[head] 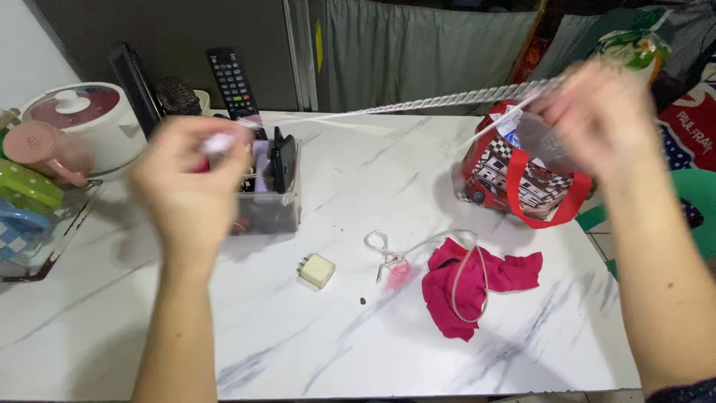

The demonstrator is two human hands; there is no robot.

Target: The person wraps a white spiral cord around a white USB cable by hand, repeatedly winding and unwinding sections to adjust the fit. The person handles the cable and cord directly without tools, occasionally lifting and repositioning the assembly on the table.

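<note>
My left hand [192,175] is raised over the left half of the white marble table [313,343], pinching one end of a white cable [418,103]. My right hand [597,119] holds the other end up at the right, above a red printed tote bag [522,183]. The cable runs taut between the hands, with a spiral-wrapped stretch near the right. Both hands are blurred. On the table below lie a white charger plug [317,270], a thin white looped cord [418,250] and a crumpled pink cloth [470,283].
A clear plastic organiser [272,201] with dark items stands behind my left hand. A remote control [233,80] leans at the back. A white pot [82,119], a pink cup [46,149] and a rack sit at the left. A grey curtain [418,52] hangs behind.
</note>
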